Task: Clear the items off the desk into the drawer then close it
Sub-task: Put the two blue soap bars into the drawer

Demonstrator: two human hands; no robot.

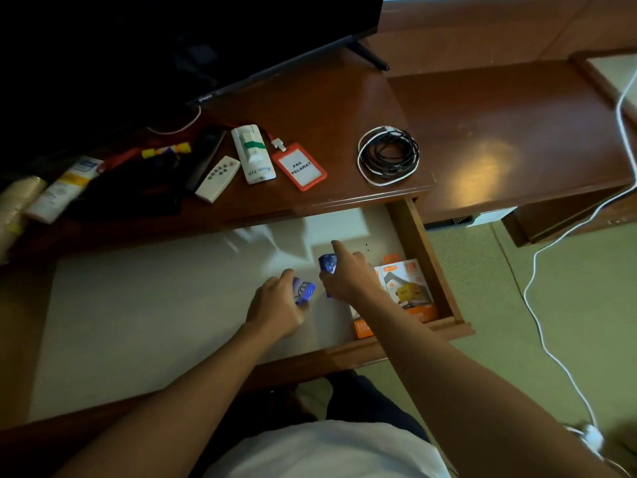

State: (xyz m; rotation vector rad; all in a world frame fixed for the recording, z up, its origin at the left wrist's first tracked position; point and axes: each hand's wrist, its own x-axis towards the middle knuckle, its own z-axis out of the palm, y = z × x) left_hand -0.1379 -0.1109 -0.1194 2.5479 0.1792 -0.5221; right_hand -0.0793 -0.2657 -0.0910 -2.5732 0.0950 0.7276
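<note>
The drawer (396,345) is pulled open below the desk top, its pale floor mostly bare. Both my hands are inside it. My left hand (277,307) grips a small blue packet (304,291). My right hand (348,277) grips a second blue packet (327,263), index finger pointing forward. Orange and white boxes (408,291) lie in the drawer's right end, partly hidden by my right arm. On the desk (344,98) lie a coiled black and white cable (387,155), a red badge holder (300,169), a white device (253,155) and a white remote (218,179).
A TV (172,39) stands at the back left of the desk. Tubes (63,189), markers (165,150) and a dark remote lie in shadow at the left. A white cord (551,270) hangs off the lower right desk section down to a plug (591,434) on the green floor.
</note>
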